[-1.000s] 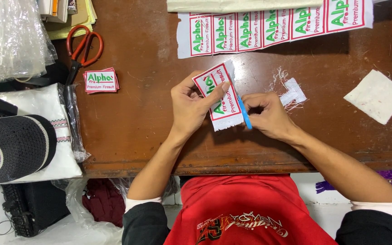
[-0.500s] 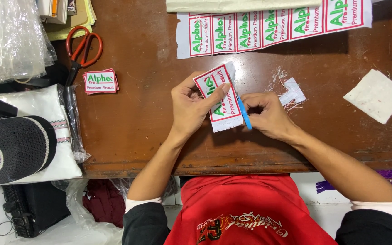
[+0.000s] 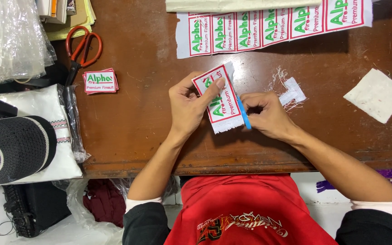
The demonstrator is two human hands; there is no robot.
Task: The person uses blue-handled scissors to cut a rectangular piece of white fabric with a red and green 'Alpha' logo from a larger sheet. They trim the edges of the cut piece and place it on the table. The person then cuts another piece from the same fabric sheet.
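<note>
Bright, even light; sharp focus

White woven label [image 3: 221,100], red border, green and red lettering; tilted, held just above the wooden table's near edge, centre. Slim blue tool [image 3: 244,114] lies along its right edge, touching.

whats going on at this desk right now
A person in a red shirt sits at a brown wooden table. The left hand holds a white embroidered patch with a red border and green lettering, while the right hand presses a thin blue tool along its right edge. A strip of uncut patches lies above, a small stack of finished patches to the left beside orange-handled scissors, and frayed white scraps by the right hand.
</note>
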